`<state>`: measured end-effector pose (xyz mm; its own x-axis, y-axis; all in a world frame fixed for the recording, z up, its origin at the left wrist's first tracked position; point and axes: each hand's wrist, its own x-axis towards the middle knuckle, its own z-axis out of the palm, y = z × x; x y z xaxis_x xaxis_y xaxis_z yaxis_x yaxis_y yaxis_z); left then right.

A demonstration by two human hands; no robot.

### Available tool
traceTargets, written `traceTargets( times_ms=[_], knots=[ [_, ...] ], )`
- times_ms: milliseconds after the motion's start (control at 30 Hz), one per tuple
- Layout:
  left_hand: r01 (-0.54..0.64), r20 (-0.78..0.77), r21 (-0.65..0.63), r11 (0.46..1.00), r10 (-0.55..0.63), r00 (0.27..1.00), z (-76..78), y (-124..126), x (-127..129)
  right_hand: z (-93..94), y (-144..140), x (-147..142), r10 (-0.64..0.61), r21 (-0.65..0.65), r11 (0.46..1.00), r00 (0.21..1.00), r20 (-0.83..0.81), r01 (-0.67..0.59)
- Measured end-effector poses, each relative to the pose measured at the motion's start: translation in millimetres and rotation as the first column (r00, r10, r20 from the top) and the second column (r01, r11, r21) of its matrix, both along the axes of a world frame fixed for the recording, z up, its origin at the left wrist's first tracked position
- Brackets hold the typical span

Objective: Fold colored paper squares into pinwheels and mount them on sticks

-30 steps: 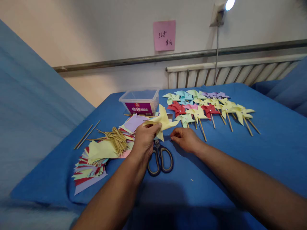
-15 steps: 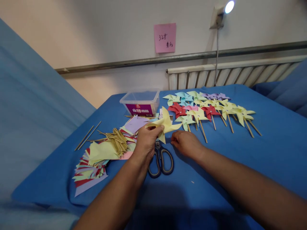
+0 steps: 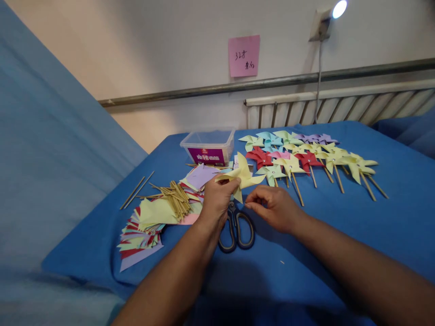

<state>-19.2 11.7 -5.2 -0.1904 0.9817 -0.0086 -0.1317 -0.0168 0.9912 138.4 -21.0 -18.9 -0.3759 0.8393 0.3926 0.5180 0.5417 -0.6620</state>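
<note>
Two hands meet above the scissors, mid-worktop: our left hand pinches the yellow pinwheel, right hand fingers nearly closed beside it, contents unclear. We should keep its folded centre pressed flat.

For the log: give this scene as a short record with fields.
left hand: holds a yellow pinwheel above the table
right hand: fingertips pinched beside the pinwheel; what they hold is too small to tell
scissors: flat, below both hands
sticks: heaped on cut paper, left
finished pinwheels: rows, far right
tub: behind the paper
</note>
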Motion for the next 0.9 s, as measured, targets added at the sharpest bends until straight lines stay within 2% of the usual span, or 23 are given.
traceTargets(
  times_ms=[100, 200, 500, 900],
  knots=[
    [-0.002, -0.064, 0.001, 1.000, 0.002, 0.998, 2.0, -3, 3, 7.6, -4, 0, -0.088, 0.113, 0.986, 0.960, -0.265, 0.121],
    [0.006, -0.133, 0.016, 1.000, -0.004, 0.991, 7.0, -9, 8, 7.1, -1, 0, -0.202, 0.143, 0.954, 0.917, -0.345, 0.264],
    [0.079, -0.193, 0.032, 0.996, -0.072, 0.979, 10.5, -17, 13, -2.5, 6, 0, -0.255, 0.086, 0.952, 0.918, -0.304, 0.294],
    [0.082, -0.249, 0.062, 0.995, -0.064, 0.966, 9.6, -18, 13, -4.3, 8, 0, -0.307, 0.005, 0.946, 0.898, -0.314, 0.325]
  ],
)
